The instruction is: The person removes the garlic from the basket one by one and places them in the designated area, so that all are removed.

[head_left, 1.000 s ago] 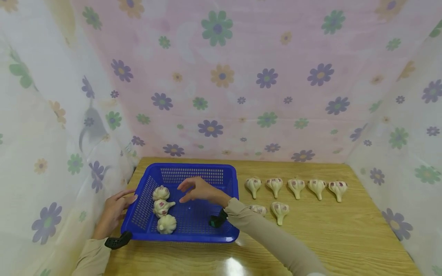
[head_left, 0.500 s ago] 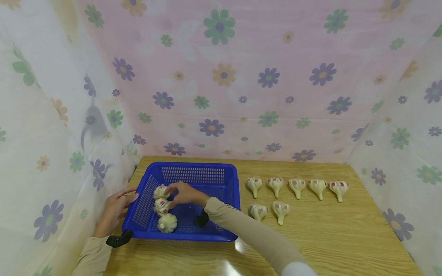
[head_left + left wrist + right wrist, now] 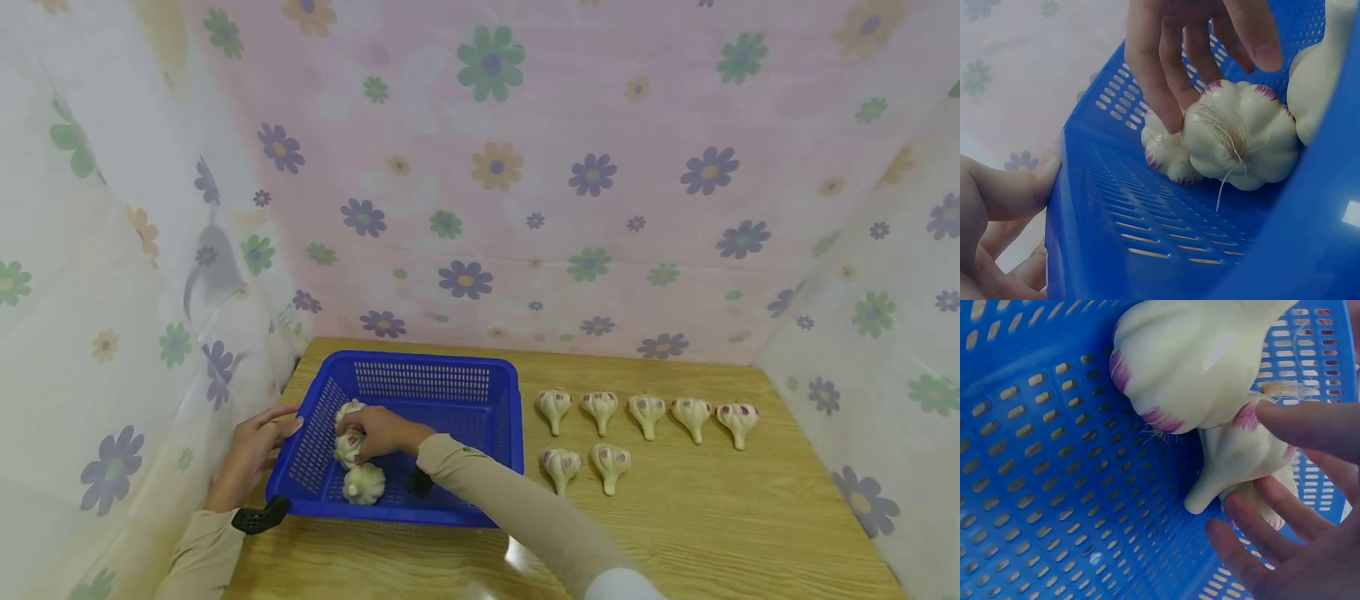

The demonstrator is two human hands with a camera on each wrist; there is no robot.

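A blue perforated basket [image 3: 420, 358] stands at the table's left, holding 3 garlic bulbs in a line along its left side. My right hand [image 3: 390, 435] reaches over the middle garlic bulb [image 3: 1241, 137]. In the right wrist view, the thumb [image 3: 1304, 425] lies on one side of that bulb and the fingers [image 3: 1254, 525] spread on the other. The far garlic bulb [image 3: 1166, 153] sits just beyond, partly hidden. The near garlic bulb [image 3: 364, 484] is untouched. At the basket's left rim, my left hand [image 3: 251, 454] touches the outside with thumb and fingertips.
Right of the basket, several garlic bulbs [image 3: 647, 412] form a back row on the wooden table [image 3: 712, 517]. Two more, such as this garlic bulb [image 3: 611, 467], lie in a front row. Flowered cloth [image 3: 540, 167] encloses the back and sides.
My right hand has moved left and down, from above the basket's middle to around the middle garlic bulb. The left hand stays at the rim. The head view has shifted slightly.
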